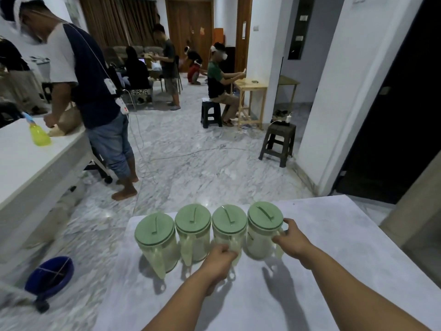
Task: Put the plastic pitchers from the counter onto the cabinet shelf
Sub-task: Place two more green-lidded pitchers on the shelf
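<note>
Several clear plastic pitchers with green lids stand in a row near the far edge of the white counter (334,271). My left hand (220,260) is closed around the handle of the third pitcher from the left (229,222). My right hand (292,240) grips the handle of the rightmost pitcher (263,217). The two pitchers on the left (155,231) (193,218) stand untouched, handles toward me. No cabinet shelf is in view.
A person stands at a white table (28,158) on the left that holds a yellow spray bottle (39,134). A blue basin (51,274) sits on the marble floor. A dark stool (278,142) stands by the white pillar; a dark doorway is at right. Other people sit farther back.
</note>
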